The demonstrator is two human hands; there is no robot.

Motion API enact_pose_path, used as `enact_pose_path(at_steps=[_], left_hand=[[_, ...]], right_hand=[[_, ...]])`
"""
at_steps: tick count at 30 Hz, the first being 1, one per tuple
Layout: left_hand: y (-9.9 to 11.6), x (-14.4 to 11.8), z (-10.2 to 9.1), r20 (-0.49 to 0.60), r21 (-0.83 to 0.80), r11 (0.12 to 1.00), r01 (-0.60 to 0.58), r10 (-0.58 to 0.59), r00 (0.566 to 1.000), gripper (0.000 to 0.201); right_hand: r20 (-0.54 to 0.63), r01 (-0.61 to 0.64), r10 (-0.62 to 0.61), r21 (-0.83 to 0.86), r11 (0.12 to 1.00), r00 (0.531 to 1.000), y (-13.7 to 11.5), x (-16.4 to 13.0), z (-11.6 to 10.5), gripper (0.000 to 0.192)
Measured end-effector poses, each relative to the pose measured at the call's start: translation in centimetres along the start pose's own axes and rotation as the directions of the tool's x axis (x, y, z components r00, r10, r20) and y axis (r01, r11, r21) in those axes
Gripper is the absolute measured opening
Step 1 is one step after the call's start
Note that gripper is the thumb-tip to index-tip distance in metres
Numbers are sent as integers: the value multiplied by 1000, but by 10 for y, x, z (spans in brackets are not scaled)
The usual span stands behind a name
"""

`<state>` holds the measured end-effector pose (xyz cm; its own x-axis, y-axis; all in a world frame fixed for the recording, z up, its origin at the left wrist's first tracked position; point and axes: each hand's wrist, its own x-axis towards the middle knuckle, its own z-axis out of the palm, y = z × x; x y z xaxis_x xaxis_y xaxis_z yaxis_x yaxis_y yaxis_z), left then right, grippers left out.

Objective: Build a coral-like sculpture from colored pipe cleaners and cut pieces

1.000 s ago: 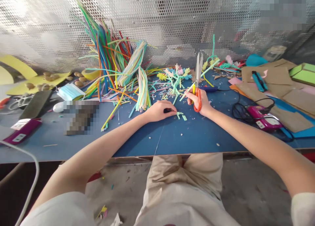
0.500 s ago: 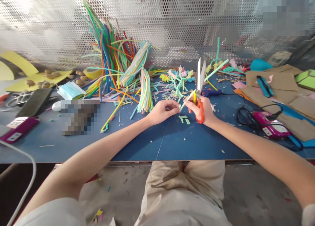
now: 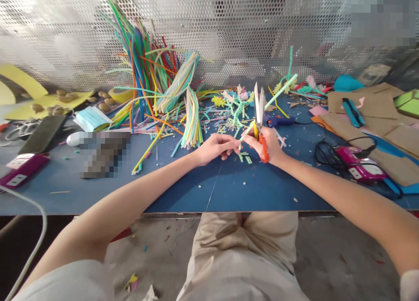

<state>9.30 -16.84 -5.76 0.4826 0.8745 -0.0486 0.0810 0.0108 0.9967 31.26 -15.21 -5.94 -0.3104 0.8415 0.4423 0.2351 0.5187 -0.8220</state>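
Observation:
My right hand [image 3: 270,144] holds orange-handled scissors [image 3: 261,117] upright, blades nearly closed and pointing away from me. The same hand also pinches a long pale green pipe cleaner [image 3: 271,100] that slants up to the right. My left hand [image 3: 214,147] meets it at the lower end of that pipe cleaner, fingertips pinching it. Short green cut pieces [image 3: 245,157] lie on the blue table [image 3: 183,187] just below both hands.
A big heap of coloured pipe cleaners [image 3: 157,87] leans on the perforated metal wall. A pastel branching craft [image 3: 236,102] lies behind my hands. Purple glue gun with black cord [image 3: 355,163] and cardboard sheets [image 3: 369,113] at right; face mask [image 3: 91,118], dark phone [image 3: 42,134] at left.
My left hand lifted off the table pieces and moved right to grip the green pipe cleaner's end. The scissor blades went from apart to nearly closed, and my right hand shifted slightly left.

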Motion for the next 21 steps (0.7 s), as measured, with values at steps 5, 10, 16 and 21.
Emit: enact_pose_path(at_steps=[5,10,16,21], left_hand=[[-2,4,-5,33,-27,999,34,-33,999,37],[-1,5,-5,24,-33,998,55,-54,998,39],[2,5,-3,-10,18,997,77,-77,997,40],[0,5,0,-26,47,999,24,-23,999,37]], right_hand=[[6,-12,12,29,1000,1000,2,1,2,31],[-3,-21,21,5,1000,1000,4,2,3,32],[19,-56,56,32,998,998,1,1,5,34],[37,-39,38,43,998,999,1,0,7,31]])
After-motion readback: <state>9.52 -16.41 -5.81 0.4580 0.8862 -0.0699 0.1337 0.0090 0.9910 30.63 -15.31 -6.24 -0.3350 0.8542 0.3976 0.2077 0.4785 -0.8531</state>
